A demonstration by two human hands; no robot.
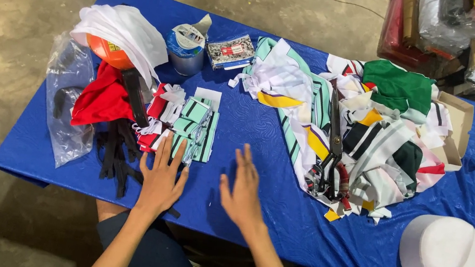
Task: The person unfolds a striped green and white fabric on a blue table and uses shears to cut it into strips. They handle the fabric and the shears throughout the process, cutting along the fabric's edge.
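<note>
Glossy blue table cover (pixel 262 137), cloth scraps (pixel 386 136), clear plastic bag (pixel 65 103), metal scissors (pixel 334 135)

Blue tablecloth (pixel 262 131), mint-striped fabric pieces (pixel 195 127), white cap (pixel 442 255)

Landmark: blue table (pixel 262 137). Round tin with blue-white label (pixel 186 41) at its far edge. Small flat rectangular packet, red-white label (pixel 231 51), just right of the tin. Clear plastic bag (pixel 66 97) on the table's left edge. Open cardboard box (pixel 458 130) at its right edge.
</note>
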